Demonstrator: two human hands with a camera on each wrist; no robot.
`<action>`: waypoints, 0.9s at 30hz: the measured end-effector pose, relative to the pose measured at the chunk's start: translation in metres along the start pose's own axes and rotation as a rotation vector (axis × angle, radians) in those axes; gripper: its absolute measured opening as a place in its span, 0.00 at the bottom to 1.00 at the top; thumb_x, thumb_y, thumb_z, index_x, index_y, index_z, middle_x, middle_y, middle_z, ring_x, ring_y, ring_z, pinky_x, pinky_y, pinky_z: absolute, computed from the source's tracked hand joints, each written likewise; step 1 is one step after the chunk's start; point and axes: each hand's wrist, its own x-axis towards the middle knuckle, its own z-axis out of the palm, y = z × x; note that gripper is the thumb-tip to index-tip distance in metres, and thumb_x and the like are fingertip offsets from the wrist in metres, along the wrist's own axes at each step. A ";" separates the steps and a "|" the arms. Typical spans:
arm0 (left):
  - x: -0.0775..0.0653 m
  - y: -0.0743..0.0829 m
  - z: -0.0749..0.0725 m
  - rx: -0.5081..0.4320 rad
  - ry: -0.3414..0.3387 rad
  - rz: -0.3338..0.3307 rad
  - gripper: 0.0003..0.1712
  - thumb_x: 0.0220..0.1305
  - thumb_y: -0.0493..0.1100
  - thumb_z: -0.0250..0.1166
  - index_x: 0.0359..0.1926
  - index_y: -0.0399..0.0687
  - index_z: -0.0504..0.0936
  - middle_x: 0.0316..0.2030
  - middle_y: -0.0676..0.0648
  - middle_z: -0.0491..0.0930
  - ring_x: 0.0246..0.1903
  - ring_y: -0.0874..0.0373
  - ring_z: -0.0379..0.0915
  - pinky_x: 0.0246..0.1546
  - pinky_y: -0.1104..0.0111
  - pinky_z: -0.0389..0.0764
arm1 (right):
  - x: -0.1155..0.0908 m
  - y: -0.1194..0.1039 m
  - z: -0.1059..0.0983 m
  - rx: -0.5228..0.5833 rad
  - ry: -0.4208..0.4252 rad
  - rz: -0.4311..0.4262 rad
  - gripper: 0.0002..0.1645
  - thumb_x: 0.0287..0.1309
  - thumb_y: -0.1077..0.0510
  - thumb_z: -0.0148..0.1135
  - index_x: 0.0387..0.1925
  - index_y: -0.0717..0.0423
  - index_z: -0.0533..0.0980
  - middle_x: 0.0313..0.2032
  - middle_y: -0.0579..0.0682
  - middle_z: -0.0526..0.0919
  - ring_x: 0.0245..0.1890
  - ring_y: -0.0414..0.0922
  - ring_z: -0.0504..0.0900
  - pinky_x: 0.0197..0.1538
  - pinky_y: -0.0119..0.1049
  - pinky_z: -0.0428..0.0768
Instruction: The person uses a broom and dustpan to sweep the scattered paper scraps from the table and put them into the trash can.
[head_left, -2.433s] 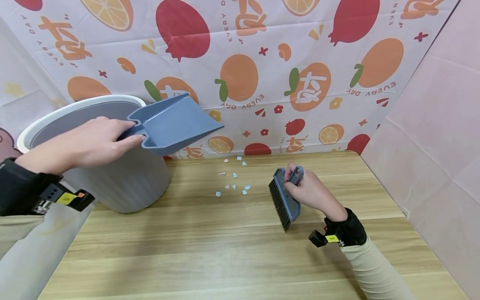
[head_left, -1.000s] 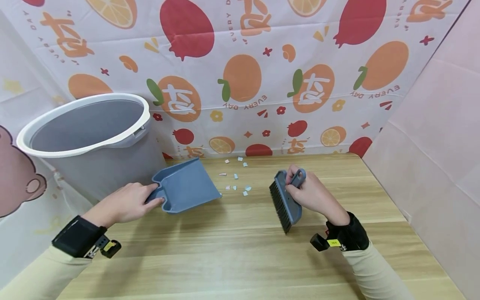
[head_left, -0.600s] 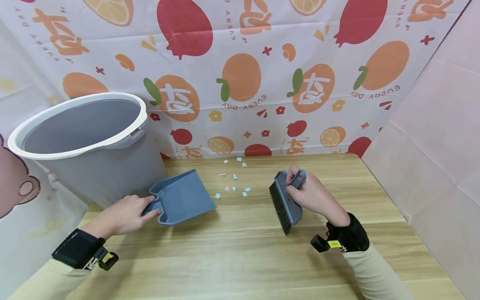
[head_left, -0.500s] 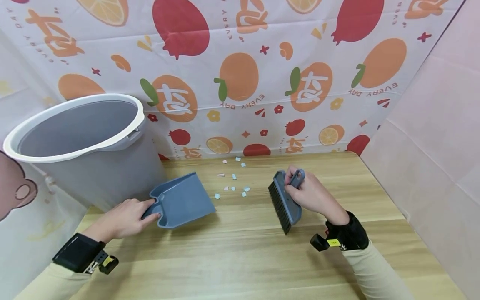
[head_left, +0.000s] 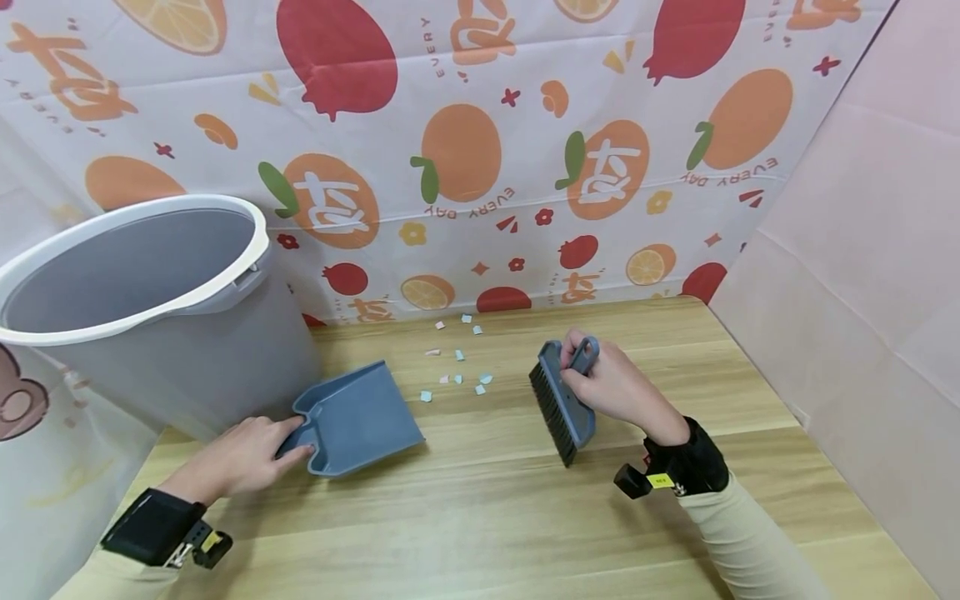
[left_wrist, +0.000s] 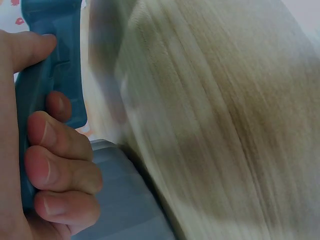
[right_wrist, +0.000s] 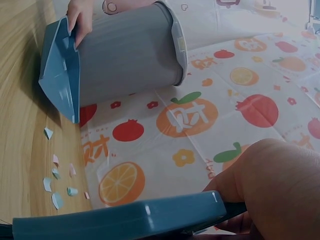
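My left hand [head_left: 243, 457] grips the short handle of a blue dustpan [head_left: 363, 421], held low over the table with its wide edge toward the right. In the left wrist view, fingers [left_wrist: 62, 172] curl round that handle. My right hand [head_left: 611, 379] pinches the handle of a small blue hand brush [head_left: 567, 400], whose dark bristles face left. Between pan and brush lie several scraps of paper [head_left: 459, 379], pale blue and pink, toward the back of the table. The right wrist view shows these paper scraps [right_wrist: 56, 201] near the dustpan [right_wrist: 62, 70].
A large grey bin [head_left: 225, 358] with a white rim stands at the left, right behind the dustpan. A fruit-print cloth [head_left: 465, 233] hangs along the table's back edge, and a pale pink sheet [head_left: 847, 275] borders the right side of the wooden table [head_left: 480, 517].
The left hand has brought the dustpan down from beside the bin's rim to low over the table. The right hand and brush have stayed nearly still. The head view has shifted slightly.
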 end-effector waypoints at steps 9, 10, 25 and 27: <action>0.003 -0.007 0.009 -0.012 -0.031 0.014 0.36 0.79 0.56 0.67 0.65 0.24 0.83 0.24 0.56 0.77 0.28 0.67 0.78 0.34 0.64 0.80 | -0.001 0.001 0.000 -0.001 0.007 0.007 0.04 0.72 0.64 0.60 0.42 0.52 0.75 0.25 0.45 0.69 0.26 0.44 0.68 0.31 0.35 0.65; 0.003 -0.007 0.010 -0.012 -0.034 0.015 0.35 0.79 0.56 0.67 0.65 0.25 0.83 0.24 0.56 0.79 0.29 0.66 0.80 0.34 0.63 0.81 | -0.001 0.001 0.001 0.000 0.008 0.009 0.04 0.72 0.64 0.60 0.42 0.52 0.75 0.25 0.45 0.69 0.26 0.44 0.68 0.31 0.35 0.65; 0.008 -0.016 0.026 -0.036 -0.022 0.038 0.32 0.78 0.55 0.68 0.62 0.27 0.85 0.44 0.38 0.93 0.40 0.46 0.93 0.43 0.50 0.91 | 0.000 0.000 0.004 -0.016 0.034 0.019 0.04 0.72 0.64 0.61 0.41 0.52 0.75 0.25 0.46 0.70 0.26 0.43 0.68 0.31 0.35 0.65; 0.008 -0.016 0.027 -0.041 -0.024 0.038 0.32 0.78 0.55 0.68 0.62 0.27 0.85 0.45 0.37 0.93 0.41 0.45 0.93 0.44 0.49 0.91 | -0.001 0.000 0.003 -0.017 0.037 0.024 0.04 0.72 0.64 0.61 0.41 0.52 0.75 0.25 0.46 0.70 0.26 0.43 0.68 0.31 0.35 0.65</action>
